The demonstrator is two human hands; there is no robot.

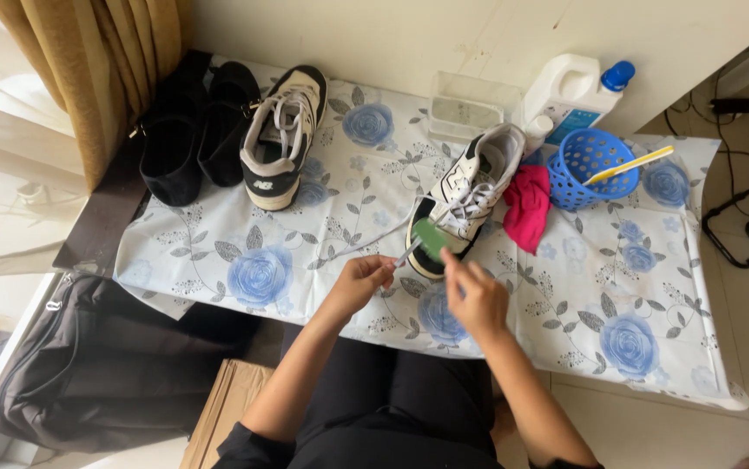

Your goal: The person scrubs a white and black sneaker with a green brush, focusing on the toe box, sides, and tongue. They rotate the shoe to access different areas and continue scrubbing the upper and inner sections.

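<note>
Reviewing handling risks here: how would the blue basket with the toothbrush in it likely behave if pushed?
The blue basket looks like thin perforated plastic, so probably light and easily slid on the smooth floral cloth. The yellow toothbrush overhangs its rim, so it may tip out.

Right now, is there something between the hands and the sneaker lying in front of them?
Nothing visible blocks it. The left hand and right hand are just below the sneaker, holding what looks like its loose lace. A green pad rests on the toe.

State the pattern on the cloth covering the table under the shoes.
The white tablecloth bears blue roses with grey leafy sprigs, seen best in the head view.
</note>
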